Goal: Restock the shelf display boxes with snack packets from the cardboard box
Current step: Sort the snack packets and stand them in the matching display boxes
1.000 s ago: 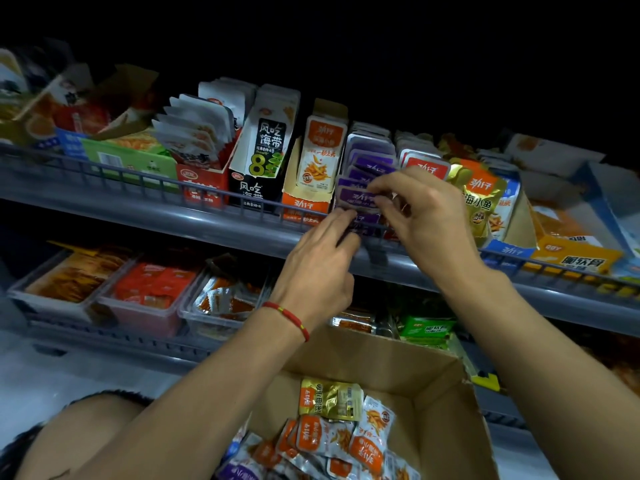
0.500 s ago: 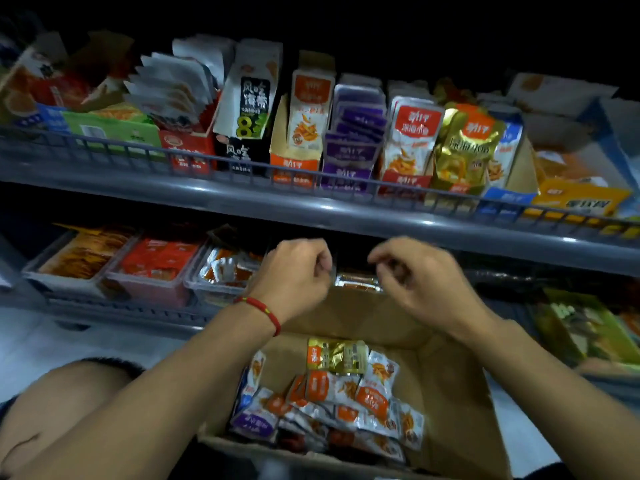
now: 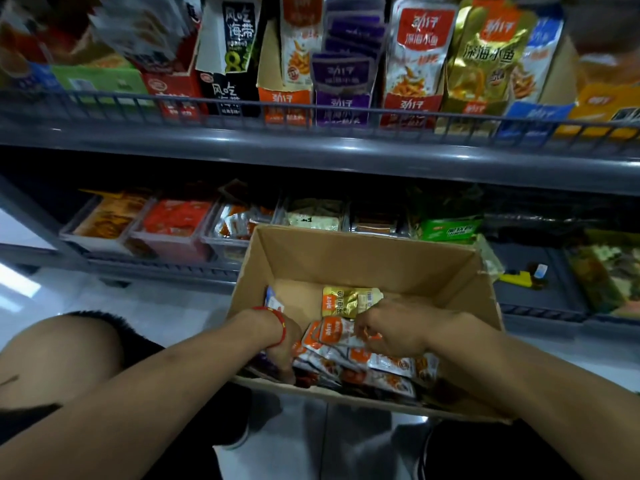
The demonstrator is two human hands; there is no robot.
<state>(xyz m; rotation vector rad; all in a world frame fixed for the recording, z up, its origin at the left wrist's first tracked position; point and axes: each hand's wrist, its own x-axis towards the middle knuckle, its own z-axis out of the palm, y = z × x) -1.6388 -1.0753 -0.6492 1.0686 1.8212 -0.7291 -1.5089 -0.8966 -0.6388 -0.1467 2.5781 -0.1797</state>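
The open cardboard box (image 3: 363, 261) sits low in the middle, holding several snack packets: orange-and-white ones (image 3: 381, 363) and a gold one (image 3: 349, 301). My left hand (image 3: 282, 348), with a red wrist band, reaches down into the box's near-left corner, and its fingertips are hidden among the packets. My right hand (image 3: 394, 330) is inside the box, fingers curled and pinching an orange-and-white packet (image 3: 332, 332). On the upper shelf stand the display boxes: orange (image 3: 284, 103), purple (image 3: 343, 107), red (image 3: 412, 107), gold (image 3: 474, 105) and blue (image 3: 535, 117).
A grey wire rail (image 3: 311, 121) fronts the upper shelf. The lower shelf holds clear tubs (image 3: 173, 233) of red and orange snacks and a green pack (image 3: 450, 232). My knee (image 3: 55, 358) is at the left, with pale floor below.
Both hands came down from the purple display box on the upper shelf into the cardboard box. My view has tilted down and closer to the box.
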